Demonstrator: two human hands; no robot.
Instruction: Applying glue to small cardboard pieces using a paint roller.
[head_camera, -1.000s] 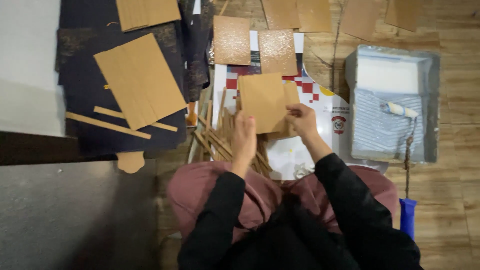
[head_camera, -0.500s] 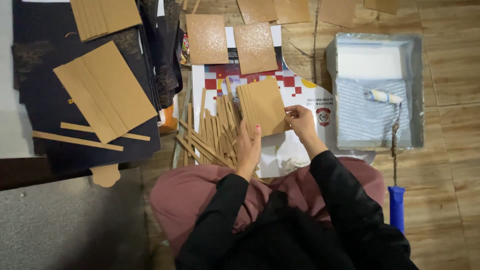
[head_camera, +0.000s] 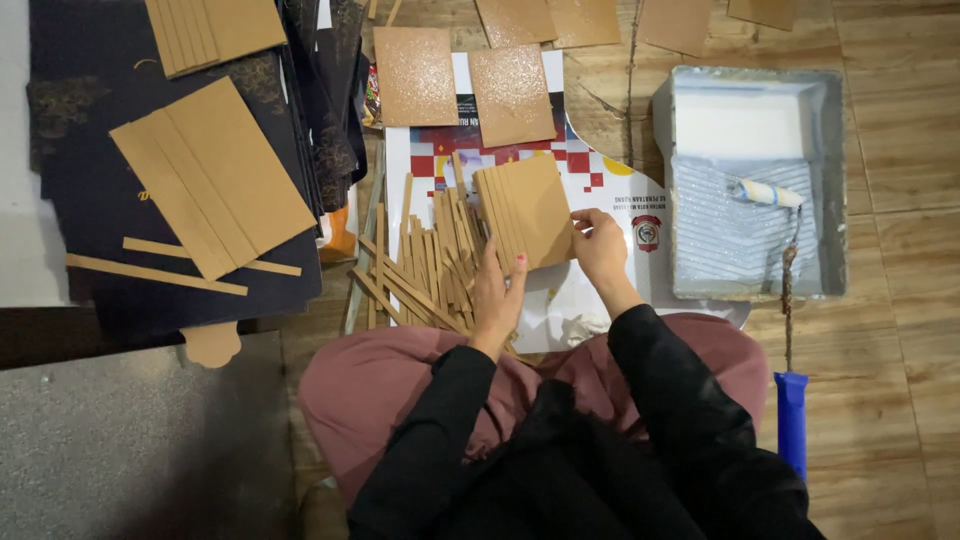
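Gripping a brown board (head_camera: 527, 212) from both sides, the left hand (head_camera: 497, 292) has its fingers closed on the board's lower left edge and the right hand (head_camera: 598, 243) pinches the right edge. The board sits just above centre, tilted, over a printed sheet (head_camera: 600, 190) on the wood floor (head_camera: 900, 280). At 9 o'clock of the board, touching it, lies a loose pile of thin brown strips (head_camera: 420, 265). At 12 o'clock two speckled brown squares (head_camera: 465, 85) lie side by side. At 3 o'clock, well apart, a grey paint tray (head_camera: 830, 180) holds a small roller (head_camera: 768, 193), whose blue handle (head_camera: 791, 420) lies at 5 o'clock. At 9 to 10 o'clock a bigger scored board (head_camera: 215, 175) rests on dark sheets (head_camera: 90, 180), with two more strips below it.
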